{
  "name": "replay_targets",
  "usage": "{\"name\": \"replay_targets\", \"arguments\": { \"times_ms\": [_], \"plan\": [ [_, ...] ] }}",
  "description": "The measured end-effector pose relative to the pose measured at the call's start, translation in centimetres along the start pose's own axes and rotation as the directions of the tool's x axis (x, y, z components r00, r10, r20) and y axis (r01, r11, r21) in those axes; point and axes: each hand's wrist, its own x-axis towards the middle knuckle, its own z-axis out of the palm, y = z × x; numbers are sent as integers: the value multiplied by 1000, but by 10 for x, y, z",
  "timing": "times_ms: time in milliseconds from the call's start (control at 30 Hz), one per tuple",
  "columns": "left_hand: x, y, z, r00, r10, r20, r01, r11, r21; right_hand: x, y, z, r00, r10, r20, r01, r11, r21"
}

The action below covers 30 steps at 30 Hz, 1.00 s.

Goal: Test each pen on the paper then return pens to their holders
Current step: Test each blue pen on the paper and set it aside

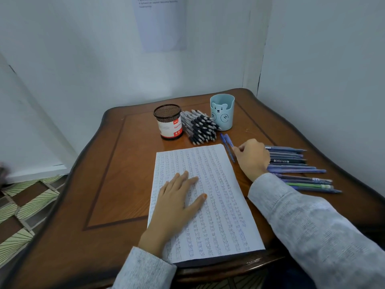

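A sheet of paper (216, 197) covered in rows of pen marks lies on the wooden table (116, 163). My left hand (179, 197) rests flat on the paper, fingers straight. My right hand (253, 157) sits just right of the paper's top corner, its fingers curled round a blue pen (228, 146) that lies beside a second blue pen. A row of several blue pens (300, 170) lies to the right, partly hidden by my right hand. A pile of several dark-grip pens (200, 126) lies between a black mesh holder (169, 122) and a light blue bear holder (222, 112).
White walls close in the table at the back and the right. A printed sheet (160, 24) hangs on the back wall. Patterned floor tiles (25, 203) show past the table's left edge.
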Motion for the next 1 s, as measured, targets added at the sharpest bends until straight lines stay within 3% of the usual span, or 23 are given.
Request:
{"name": "replay_targets", "arguments": {
  "times_ms": [133, 200, 400, 500, 600, 767, 867, 1000],
  "plan": [
    [0, -1, 2, 1000, 5, -5, -5, 1000, 10, 8, 14, -30, 996, -86, 3, 82, 961, 263],
    [-1, -2, 3, 1000, 4, -6, -4, 1000, 15, 17, 24, -49, 987, -160, 13, 148, 941, 304],
    [1, 0, 4, 1000, -13, -1, 13, 1000, 2, 37, 59, -81, 941, -303, 148, 286, 950, 126],
    [1, 0, 5, 1000, -12, 0, 12, 1000, 2, 42, 71, -74, 929, -289, 232, 292, 956, 22],
    [0, 0, 4, 1000, -8, -7, 8, 1000, 4, 43, 79, -62, 943, -269, 197, 283, 958, -46],
    [0, 1, 4, 1000, -9, -6, 9, 1000, 5, 35, 77, -59, 946, -307, 107, 309, 951, -2],
    [0, 2, 3, 1000, -8, -10, 8, 1000, 2, 29, 69, -65, 900, -430, 74, 429, 903, 23],
    [0, 2, 3, 1000, -7, -17, 7, 1000, 6, 12, 37, -77, 840, -540, 55, 519, 829, 207]
  ]
}}
